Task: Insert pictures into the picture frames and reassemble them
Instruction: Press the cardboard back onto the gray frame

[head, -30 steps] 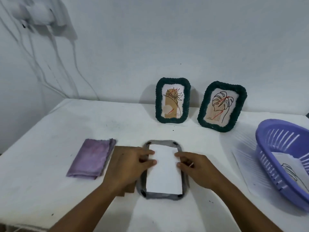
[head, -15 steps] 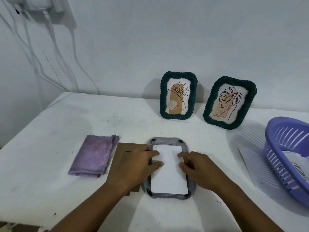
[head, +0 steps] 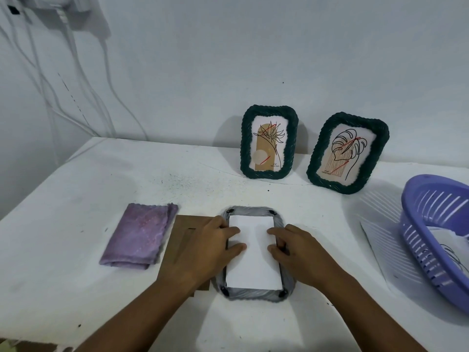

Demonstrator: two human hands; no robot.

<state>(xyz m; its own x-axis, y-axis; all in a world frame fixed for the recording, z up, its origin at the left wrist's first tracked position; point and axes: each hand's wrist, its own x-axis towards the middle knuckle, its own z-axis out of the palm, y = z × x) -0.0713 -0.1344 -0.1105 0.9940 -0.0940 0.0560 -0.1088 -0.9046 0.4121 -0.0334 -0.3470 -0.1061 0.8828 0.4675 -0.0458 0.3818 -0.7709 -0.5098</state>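
Note:
A grey woven picture frame (head: pixel 253 294) lies face down near the table's front. A white picture (head: pixel 252 265) lies blank side up in its opening. My left hand (head: pixel 203 250) rests over the frame's left edge, with fingertips on the paper. My right hand (head: pixel 297 252) presses the paper's right edge with its fingertips. A brown cardboard backing board (head: pixel 182 235) lies just left of the frame, partly under my left hand. Two dark green frames with pictures, one (head: pixel 269 142) and the other (head: pixel 347 153), lean against the wall.
A folded purple cloth (head: pixel 139 237) lies left of the backing board. A purple plastic basket (head: pixel 436 240) holding more pictures sits at the right edge, with a white sheet (head: pixel 378 240) beneath it. Cables (head: pixel 76 80) hang down the wall at the left.
Both hands stay on the paper; their fingers have shifted slightly along its edges. The head camera has drifted left and tilted up a little.

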